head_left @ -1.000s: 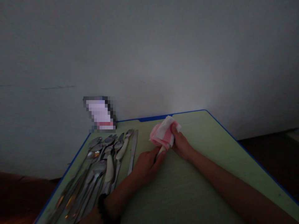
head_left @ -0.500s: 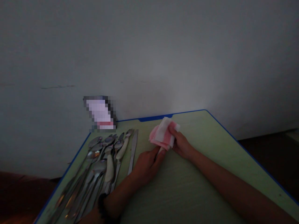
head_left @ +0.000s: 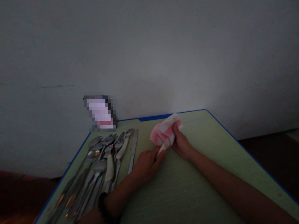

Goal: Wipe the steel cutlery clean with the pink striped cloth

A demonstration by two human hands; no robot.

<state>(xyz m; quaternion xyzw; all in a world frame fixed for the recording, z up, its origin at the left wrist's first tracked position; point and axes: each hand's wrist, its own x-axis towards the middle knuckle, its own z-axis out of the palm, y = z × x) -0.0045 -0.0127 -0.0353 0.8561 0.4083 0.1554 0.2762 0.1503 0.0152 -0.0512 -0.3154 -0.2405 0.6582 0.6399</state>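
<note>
My left hand (head_left: 148, 163) is closed around the pale handle (head_left: 161, 150) of a utensil, whose far end is hidden inside a pink-and-white cloth (head_left: 164, 130). What kind of utensil it is cannot be seen. The cloth is bunched in my right hand (head_left: 182, 143), thumb on top, and wraps the utensil just beyond my left fingers. Both hands are over the middle of the pale green table (head_left: 210, 174). To the left of my left hand lies a table knife (head_left: 133, 151), apart from the other cutlery.
Many spoons (head_left: 100, 166), some with cream handles (head_left: 109, 168), lie crowded along the table's left side. A phone with a blurred screen (head_left: 100, 112) leans on the grey wall (head_left: 149, 56) at the back left corner. The table has a blue rim (head_left: 155, 118).
My right hand has shifted the cloth slightly, and it is now more crumpled and gathered around the utensil. My left hand keeps its hold on the handle.
</note>
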